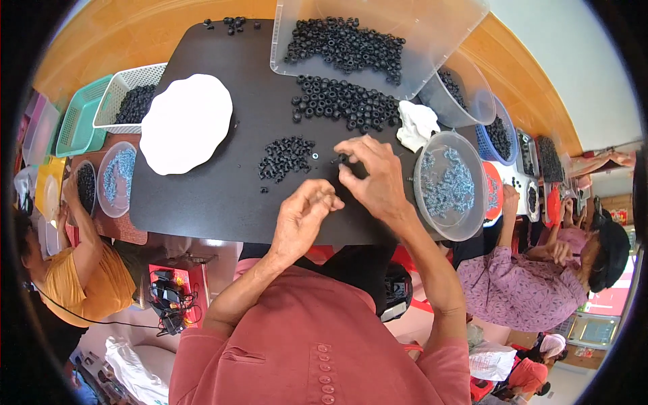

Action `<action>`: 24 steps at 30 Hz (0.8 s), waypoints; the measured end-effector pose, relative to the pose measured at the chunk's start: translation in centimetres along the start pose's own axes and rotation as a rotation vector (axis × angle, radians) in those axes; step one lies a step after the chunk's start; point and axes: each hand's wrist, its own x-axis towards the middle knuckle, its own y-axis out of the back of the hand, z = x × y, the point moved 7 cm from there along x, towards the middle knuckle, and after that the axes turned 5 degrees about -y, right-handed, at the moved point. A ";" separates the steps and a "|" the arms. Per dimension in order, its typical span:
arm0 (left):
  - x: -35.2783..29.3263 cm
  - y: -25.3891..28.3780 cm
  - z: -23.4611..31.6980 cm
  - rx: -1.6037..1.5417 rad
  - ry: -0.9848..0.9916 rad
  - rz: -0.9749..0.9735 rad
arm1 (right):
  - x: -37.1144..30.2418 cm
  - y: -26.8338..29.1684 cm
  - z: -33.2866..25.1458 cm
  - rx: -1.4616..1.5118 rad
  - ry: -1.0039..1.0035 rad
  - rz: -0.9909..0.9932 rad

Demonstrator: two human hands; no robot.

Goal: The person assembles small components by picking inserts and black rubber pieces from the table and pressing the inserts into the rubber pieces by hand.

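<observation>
My right hand (378,177) hovers over the dark table (202,209), thumb and index finger closed on a small black plastic piece (343,160). To its left is my left hand (302,214), fingers curled and tips pressed together; what they hold, if anything, is too small to make out. Just beyond the hands lies a heap of small black pieces (286,159), with one shiny metal nut (314,156) at its right edge. Farther back spreads a larger pile of round black caps with holes (347,104).
A tilted clear bin (432,27) of black caps stands at the back. Right of my hands are a crumpled white cloth (416,125) and a clear bowl (451,228) of bluish metal nuts. A white scalloped plate (185,125) lies left. Co-workers sit on both sides.
</observation>
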 end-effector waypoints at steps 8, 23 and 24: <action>1.5 -0.4 0.8 0.122 0.000 0.023 | -3.9 0.9 -1.7 0.221 -0.070 0.036; 0.6 -1.1 -0.5 0.144 0.052 0.014 | -6.8 0.2 1.5 0.632 -0.353 0.055; 0.5 -1.0 -0.4 0.125 0.048 0.032 | -6.4 0.2 1.4 0.630 -0.389 -0.051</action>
